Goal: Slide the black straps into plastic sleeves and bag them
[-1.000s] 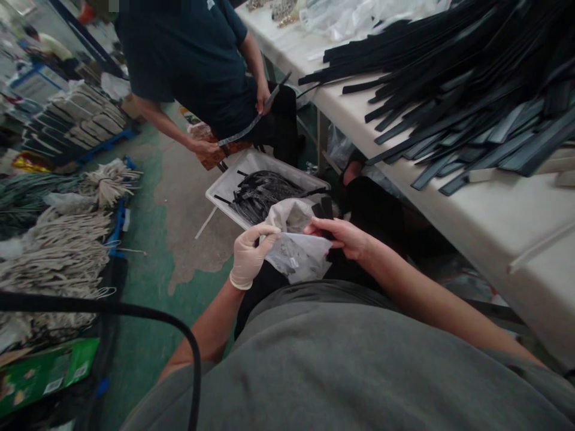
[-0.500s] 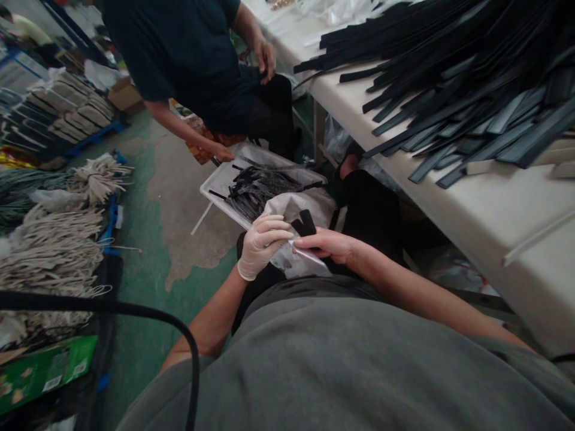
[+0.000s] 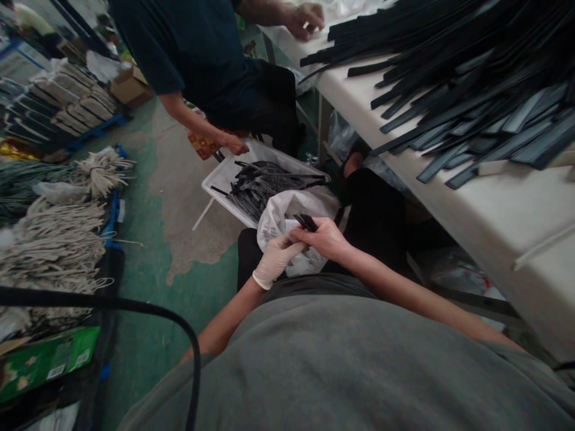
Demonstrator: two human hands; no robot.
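My right hand [image 3: 327, 237], bare, is closed around a few short flat black strips [image 3: 306, 222] whose ends stick out past its fingers. My left hand [image 3: 275, 262] wears a pale thin glove and meets the right hand from below. Its fingers are pressed together; whatever they pinch is hidden. Both hands are over the mouth of a white sack [image 3: 269, 220] between my knees. Just beyond stands a white plastic bin [image 3: 224, 206] heaped with thin dark strips [image 3: 265, 182].
Long black strips [image 3: 431, 102] cover much of the pale table [image 3: 503, 233] on my right. A co-worker [image 3: 202, 66] sits ahead, one hand by the bin, the other at the table. Bundled beige cords [image 3: 58, 239] lie to my left. A black cable [image 3: 135, 306] crosses the near left.
My left hand has lowered and closed near my right hand's fingers. The strips in my right hand have tilted. The co-worker's far hand has moved from the lap to the table edge.
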